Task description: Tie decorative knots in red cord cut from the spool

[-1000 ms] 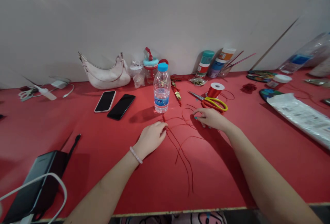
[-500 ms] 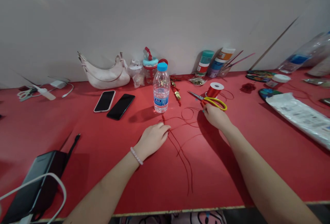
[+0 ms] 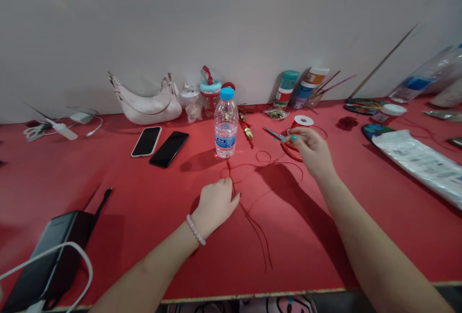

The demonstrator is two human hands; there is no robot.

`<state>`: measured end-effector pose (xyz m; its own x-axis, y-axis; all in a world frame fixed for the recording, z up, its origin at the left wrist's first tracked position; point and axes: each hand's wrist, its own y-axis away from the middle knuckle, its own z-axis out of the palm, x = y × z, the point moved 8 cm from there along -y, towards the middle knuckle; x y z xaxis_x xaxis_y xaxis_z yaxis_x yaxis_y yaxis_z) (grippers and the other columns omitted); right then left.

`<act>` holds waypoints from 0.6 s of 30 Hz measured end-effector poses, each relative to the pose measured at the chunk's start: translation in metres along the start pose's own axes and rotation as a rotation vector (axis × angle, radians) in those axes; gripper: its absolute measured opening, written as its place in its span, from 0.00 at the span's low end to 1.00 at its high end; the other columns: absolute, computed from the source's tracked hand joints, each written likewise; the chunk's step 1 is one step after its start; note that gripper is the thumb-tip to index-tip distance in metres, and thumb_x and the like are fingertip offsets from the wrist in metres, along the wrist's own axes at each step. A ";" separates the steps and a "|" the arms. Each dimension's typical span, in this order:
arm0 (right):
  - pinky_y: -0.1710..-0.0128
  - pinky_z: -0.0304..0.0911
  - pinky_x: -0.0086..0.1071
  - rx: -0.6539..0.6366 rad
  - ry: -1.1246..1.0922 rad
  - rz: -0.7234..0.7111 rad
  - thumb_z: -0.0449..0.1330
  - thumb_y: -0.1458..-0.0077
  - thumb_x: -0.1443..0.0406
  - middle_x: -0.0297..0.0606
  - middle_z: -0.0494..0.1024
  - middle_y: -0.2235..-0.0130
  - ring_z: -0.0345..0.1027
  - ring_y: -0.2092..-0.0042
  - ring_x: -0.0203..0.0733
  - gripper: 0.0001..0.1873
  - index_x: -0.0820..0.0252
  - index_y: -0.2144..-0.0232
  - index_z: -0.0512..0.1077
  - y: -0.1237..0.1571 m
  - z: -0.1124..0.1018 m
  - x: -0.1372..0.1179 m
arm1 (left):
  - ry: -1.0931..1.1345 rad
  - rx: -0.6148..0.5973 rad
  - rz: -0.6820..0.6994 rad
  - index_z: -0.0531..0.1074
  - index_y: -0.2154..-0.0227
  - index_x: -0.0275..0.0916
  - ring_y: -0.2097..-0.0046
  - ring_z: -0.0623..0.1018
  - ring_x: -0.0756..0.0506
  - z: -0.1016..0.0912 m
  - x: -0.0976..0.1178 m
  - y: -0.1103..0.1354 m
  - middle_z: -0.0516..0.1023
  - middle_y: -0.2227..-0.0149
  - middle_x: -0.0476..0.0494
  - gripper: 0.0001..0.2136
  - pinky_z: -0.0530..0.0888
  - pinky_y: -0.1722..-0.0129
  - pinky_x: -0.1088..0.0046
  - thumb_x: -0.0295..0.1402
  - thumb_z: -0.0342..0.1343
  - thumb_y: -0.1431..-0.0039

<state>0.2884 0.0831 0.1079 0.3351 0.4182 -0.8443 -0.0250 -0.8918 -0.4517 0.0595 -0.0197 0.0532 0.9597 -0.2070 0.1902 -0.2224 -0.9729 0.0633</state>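
Observation:
My left hand (image 3: 215, 205) rests on the table with its fingers curled onto a thin red cord (image 3: 255, 224), and its thumb is a little apart. Cord tails run toward the front edge, and loose loops spread to the right. The cord's knotted upper end (image 3: 228, 165) lies by the foot of a water bottle (image 3: 225, 128) with a blue cap. My right hand (image 3: 314, 152) is over the scissors (image 3: 276, 134), thumb and fingers drawn together, covering much of the handles. Whatever it pinches is hidden. A spool of red cord (image 3: 303, 120) stands just behind it.
Two phones (image 3: 169, 149), a white handbag (image 3: 151, 106) and a lidded cup (image 3: 210, 99) are on the left. A power bank (image 3: 54, 250) sits front left. Paint bottles (image 3: 287, 89) stand behind; a plastic-wrapped packet (image 3: 420, 156) lies right. A cord with gold pieces (image 3: 248, 133) lies behind the bottle.
My right hand has lifted and shifted right and back, now over the scissors' handles. My left hand has slid slightly toward me, its thumb lower. The cord's loops on the right have shifted.

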 end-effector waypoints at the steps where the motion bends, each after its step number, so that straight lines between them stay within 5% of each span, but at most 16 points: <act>1: 0.62 0.62 0.36 -0.160 0.060 -0.014 0.55 0.48 0.60 0.38 0.76 0.68 0.70 0.63 0.42 0.08 0.55 0.65 0.67 0.004 0.015 -0.006 | -0.014 -0.001 -0.042 0.68 0.65 0.36 0.66 0.77 0.41 0.000 -0.003 0.001 0.75 0.67 0.38 0.12 0.69 0.71 0.70 0.40 0.49 0.41; 5: 0.68 0.59 0.31 -0.815 0.282 -0.020 0.54 0.50 0.64 0.34 0.76 0.73 0.67 0.71 0.38 0.07 0.57 0.71 0.72 0.043 0.073 -0.016 | -0.048 0.011 -0.094 0.65 0.62 0.34 0.65 0.77 0.39 0.000 -0.007 0.001 0.74 0.65 0.35 0.11 0.69 0.72 0.70 0.38 0.47 0.40; 7: 0.72 0.55 0.29 -0.979 0.395 -0.037 0.53 0.53 0.68 0.31 0.73 0.77 0.63 0.75 0.35 0.07 0.57 0.73 0.71 0.061 0.090 -0.017 | -0.059 0.019 -0.102 0.65 0.62 0.34 0.65 0.78 0.39 -0.001 -0.008 0.000 0.74 0.65 0.35 0.11 0.69 0.72 0.70 0.37 0.47 0.40; 18: 0.76 0.44 0.28 -0.818 0.618 -0.142 0.51 0.58 0.70 0.29 0.68 0.80 0.53 0.79 0.31 0.03 0.57 0.79 0.62 0.066 0.102 -0.030 | -0.047 0.040 -0.114 0.64 0.60 0.34 0.65 0.77 0.39 -0.002 -0.014 -0.001 0.74 0.62 0.34 0.11 0.70 0.72 0.69 0.36 0.47 0.40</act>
<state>0.1809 0.0294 0.0747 0.7155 0.5734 -0.3990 0.6230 -0.7822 -0.0070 0.0463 -0.0153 0.0527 0.9855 -0.0985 0.1380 -0.1053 -0.9935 0.0430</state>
